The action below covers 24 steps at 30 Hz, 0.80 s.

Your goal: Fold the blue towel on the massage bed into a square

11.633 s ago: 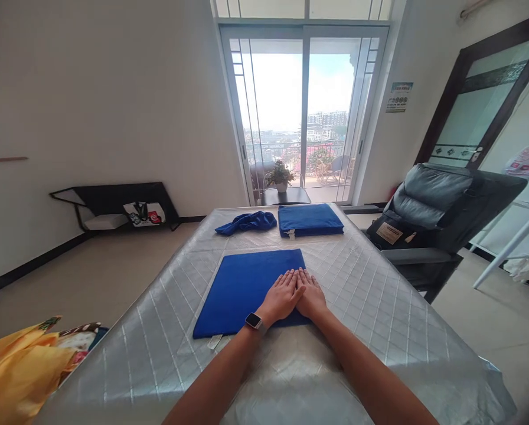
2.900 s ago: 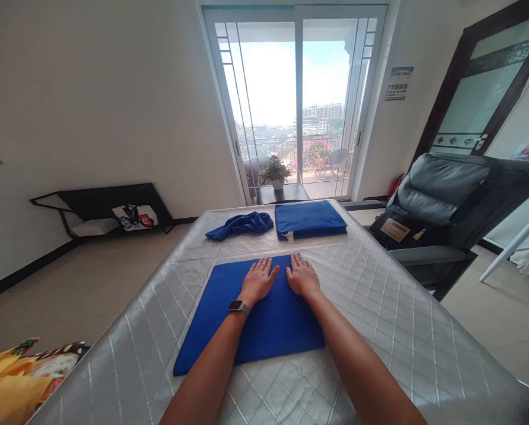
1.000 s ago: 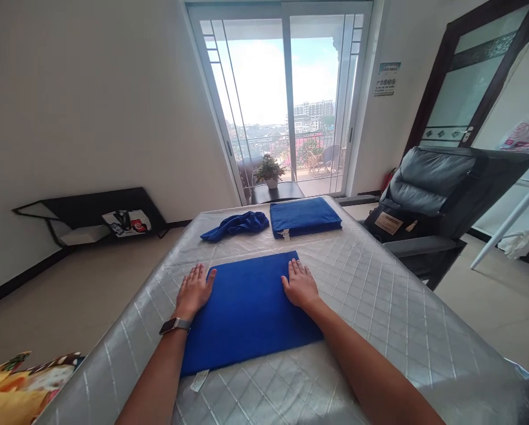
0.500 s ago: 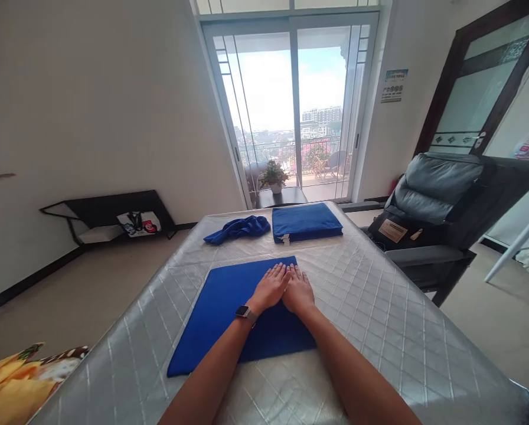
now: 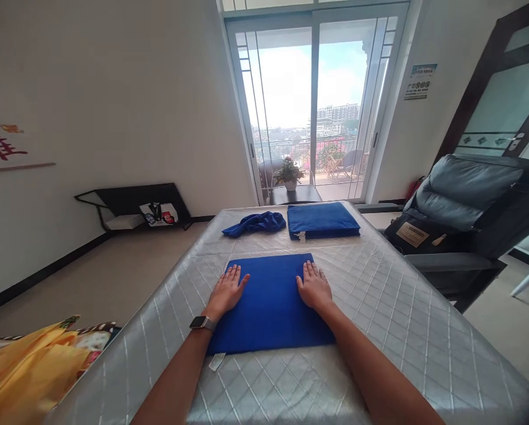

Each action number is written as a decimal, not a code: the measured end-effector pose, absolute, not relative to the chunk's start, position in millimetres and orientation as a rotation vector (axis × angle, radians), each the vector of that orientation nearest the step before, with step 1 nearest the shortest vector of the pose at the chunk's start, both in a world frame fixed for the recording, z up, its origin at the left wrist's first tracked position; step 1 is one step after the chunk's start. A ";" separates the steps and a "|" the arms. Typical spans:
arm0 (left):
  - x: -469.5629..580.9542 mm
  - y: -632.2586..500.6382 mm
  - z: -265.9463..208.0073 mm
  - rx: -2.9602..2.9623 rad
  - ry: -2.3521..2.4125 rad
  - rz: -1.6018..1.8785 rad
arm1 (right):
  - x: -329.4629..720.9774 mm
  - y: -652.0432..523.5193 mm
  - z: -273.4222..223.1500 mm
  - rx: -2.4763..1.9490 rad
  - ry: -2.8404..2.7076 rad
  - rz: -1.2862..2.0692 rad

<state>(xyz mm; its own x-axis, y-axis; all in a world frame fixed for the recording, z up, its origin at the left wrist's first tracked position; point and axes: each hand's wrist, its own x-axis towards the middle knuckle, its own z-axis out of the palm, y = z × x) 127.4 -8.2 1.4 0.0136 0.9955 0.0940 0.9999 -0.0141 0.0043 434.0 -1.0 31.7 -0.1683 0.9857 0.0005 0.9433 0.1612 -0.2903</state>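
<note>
A folded blue towel (image 5: 268, 307) lies flat in front of me on a silver quilted mattress (image 5: 264, 383). My left hand (image 5: 227, 289), with a watch (image 5: 202, 322) at the wrist, rests palm down along the towel's left edge. Along the opposite edge lies my right hand (image 5: 314, 286), also palm down. Fingers of both hands are stretched out and the thumbs point inward. A small white tag (image 5: 217, 361) sticks out at the towel's near left corner. Farther back are a neat stack of folded blue towels (image 5: 324, 219) and a crumpled blue cloth (image 5: 258, 223).
To the right stands a dark recliner (image 5: 463, 195) with a black bag (image 5: 419, 233) on it. A potted plant (image 5: 290, 174) sits on a chair before the glass sliding door (image 5: 315, 106). Yellow fabric (image 5: 29, 366) lies at the lower left.
My hands have moved apart from the towel's right part to its two side edges. The towel's left edge now sits farther in, and its tag shows. The view has turned slightly left.
</note>
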 end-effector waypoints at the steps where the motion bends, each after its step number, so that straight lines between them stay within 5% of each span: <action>1: 127.6 -8.8 1.7 -2.187 -2.163 -0.099 | 433.8 -1.0 32.1 -1.896 -2.244 0.326; 24: 137.8 -12.2 5.0 -2.141 -2.162 -0.160 | 434.3 49.2 28.0 -1.873 -2.321 0.218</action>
